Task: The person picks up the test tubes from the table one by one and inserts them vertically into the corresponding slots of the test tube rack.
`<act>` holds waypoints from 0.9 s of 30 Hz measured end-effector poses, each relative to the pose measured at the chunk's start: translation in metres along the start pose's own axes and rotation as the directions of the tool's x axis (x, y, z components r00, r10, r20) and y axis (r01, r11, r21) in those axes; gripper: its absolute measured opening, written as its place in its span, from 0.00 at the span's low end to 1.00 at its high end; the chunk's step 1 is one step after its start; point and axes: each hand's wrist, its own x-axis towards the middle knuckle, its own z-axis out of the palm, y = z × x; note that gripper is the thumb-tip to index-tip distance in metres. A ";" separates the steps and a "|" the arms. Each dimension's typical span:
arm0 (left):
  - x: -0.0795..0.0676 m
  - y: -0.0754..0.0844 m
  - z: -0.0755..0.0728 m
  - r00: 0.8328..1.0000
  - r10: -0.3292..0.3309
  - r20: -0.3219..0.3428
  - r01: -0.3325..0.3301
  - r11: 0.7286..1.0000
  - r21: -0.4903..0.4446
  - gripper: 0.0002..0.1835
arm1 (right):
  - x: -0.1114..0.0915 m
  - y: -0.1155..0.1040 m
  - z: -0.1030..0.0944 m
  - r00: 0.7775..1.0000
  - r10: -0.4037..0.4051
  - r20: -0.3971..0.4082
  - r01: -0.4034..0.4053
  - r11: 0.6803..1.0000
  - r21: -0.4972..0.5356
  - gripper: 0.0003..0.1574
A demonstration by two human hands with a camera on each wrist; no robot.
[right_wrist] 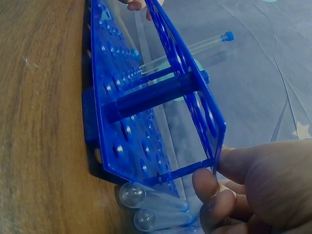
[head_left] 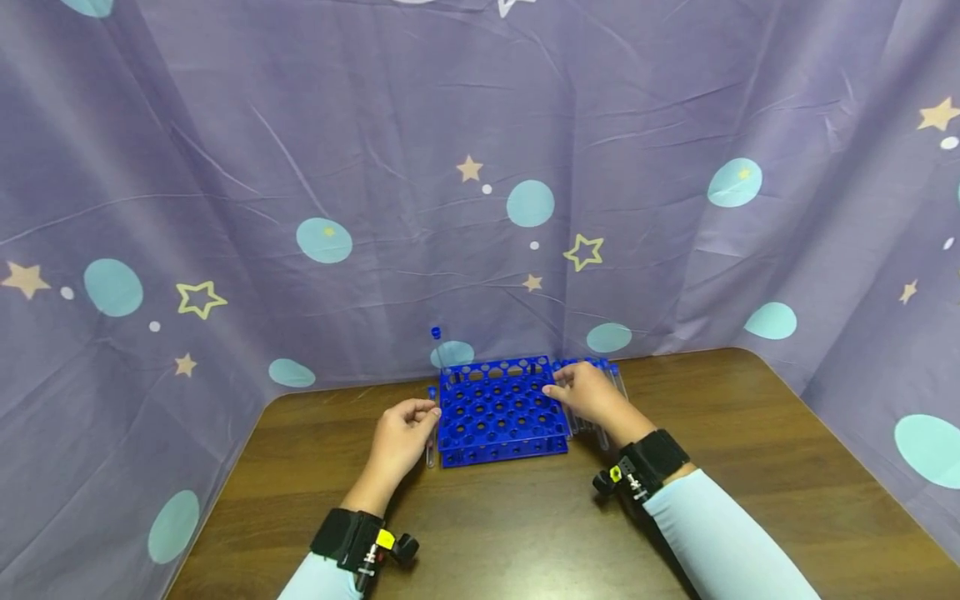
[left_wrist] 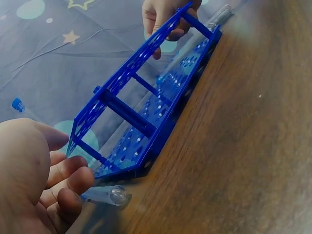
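Observation:
A blue test tube rack [head_left: 502, 408] stands on the table between both hands. My left hand [head_left: 403, 429] pinches its left edge, thumb above and fingers below the top plate in the left wrist view. On the opposite side my right hand [head_left: 592, 392] pinches the right edge of the top plate between thumb and fingers. One clear test tube with a blue cap [head_left: 437, 333] rises at the rack's back left corner. Another tube [left_wrist: 109, 195] lies beside the rack's left side, below my left hand. Several capped tubes [right_wrist: 156, 197] lie along the right side, partly hidden by my right hand.
The brown wooden table [head_left: 510, 533] extends in front of the rack and to both sides. A purple curtain [head_left: 405, 283] with stars and dots hangs close behind the rack and around the table.

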 end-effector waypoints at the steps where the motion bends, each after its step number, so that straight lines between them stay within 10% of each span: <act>1: 0.000 0.000 0.001 1.000 0.000 -0.002 0.000 1.000 -0.008 0.14 | 0.000 0.000 0.000 1.000 0.002 0.001 -0.002 1.000 0.001 0.31; 27: 0.002 -0.008 0.008 0.998 -0.049 0.047 0.056 0.982 -0.180 0.23 | 0.001 -0.001 0.000 1.000 -0.015 -0.010 0.014 1.000 -0.024 0.30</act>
